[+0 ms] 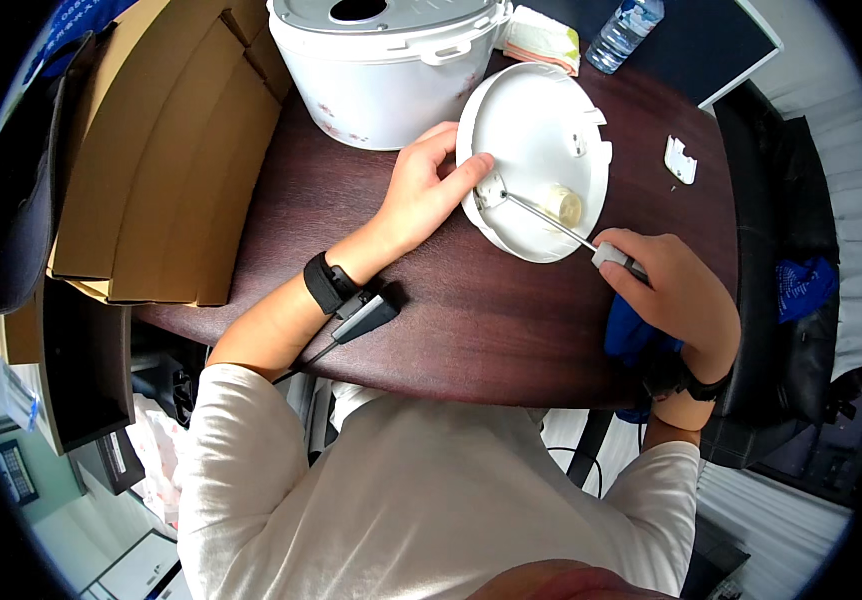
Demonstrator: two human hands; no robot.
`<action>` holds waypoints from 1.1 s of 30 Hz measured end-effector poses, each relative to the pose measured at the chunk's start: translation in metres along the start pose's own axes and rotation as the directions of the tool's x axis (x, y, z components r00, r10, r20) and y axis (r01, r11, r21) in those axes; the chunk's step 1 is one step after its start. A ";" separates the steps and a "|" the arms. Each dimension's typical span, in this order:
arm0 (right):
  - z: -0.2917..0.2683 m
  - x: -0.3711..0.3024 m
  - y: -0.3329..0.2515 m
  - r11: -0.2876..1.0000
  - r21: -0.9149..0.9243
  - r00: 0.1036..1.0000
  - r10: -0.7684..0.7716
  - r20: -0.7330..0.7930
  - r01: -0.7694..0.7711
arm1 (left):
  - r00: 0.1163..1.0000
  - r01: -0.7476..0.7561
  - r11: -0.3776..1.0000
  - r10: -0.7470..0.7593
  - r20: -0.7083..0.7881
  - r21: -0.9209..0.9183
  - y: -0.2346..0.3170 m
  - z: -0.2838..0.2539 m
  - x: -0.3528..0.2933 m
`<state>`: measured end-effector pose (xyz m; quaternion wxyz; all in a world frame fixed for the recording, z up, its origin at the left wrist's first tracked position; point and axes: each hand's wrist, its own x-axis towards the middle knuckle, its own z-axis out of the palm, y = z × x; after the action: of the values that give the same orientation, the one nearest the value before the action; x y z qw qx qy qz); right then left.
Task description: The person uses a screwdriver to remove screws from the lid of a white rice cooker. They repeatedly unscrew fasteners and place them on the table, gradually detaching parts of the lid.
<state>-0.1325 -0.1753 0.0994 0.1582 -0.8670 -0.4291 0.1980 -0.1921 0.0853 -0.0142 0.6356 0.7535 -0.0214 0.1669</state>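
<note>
A round white plastic lid [531, 110] is tilted up over the dark wooden table, its shallow inside facing me. My left hand [423, 190] grips its left rim, thumb on the inner face and fingers behind. In my right hand [676, 285] is a screwdriver [557, 223] with a grey handle. Its tip meets a small bracket [491, 190] at the lid's lower left, close to my left thumb. A yellowish translucent cylinder [563, 205] sits on the lid's inner face beside the shaft.
A white rice cooker [381, 95] with a flower pattern stands behind my left hand. An open cardboard box [161, 170] is at left. Farther back are a folded cloth [541, 42] and a water bottle [626, 35]. A small white plastic piece [680, 160] lies at right.
</note>
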 end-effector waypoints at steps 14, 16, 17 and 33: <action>0.026 -0.016 -0.014 0.868 0.415 0.962 0.232 0.146 -0.272 | 0.951 -0.288 0.945 0.264 -0.158 -0.155 0.026 0.001 -0.007; 0.040 -0.017 -0.002 0.821 0.478 0.950 0.266 0.164 -0.313 | 0.945 -0.317 0.943 0.305 -0.119 -0.099 0.032 0.002 -0.007; 0.040 -0.018 -0.003 0.774 0.543 0.946 0.268 0.185 -0.325 | 0.944 -0.324 0.944 0.318 -0.086 -0.065 0.034 0.001 -0.007; 0.029 -0.039 0.010 0.559 0.779 0.957 0.108 0.271 -0.284 | 0.837 -0.537 0.843 0.529 0.143 0.028 0.065 0.021 0.021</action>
<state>-0.1616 -0.2092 0.0775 0.4711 -0.7173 -0.2047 0.4708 -0.1839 0.0563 0.0502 0.5356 0.7478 -0.2660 0.2884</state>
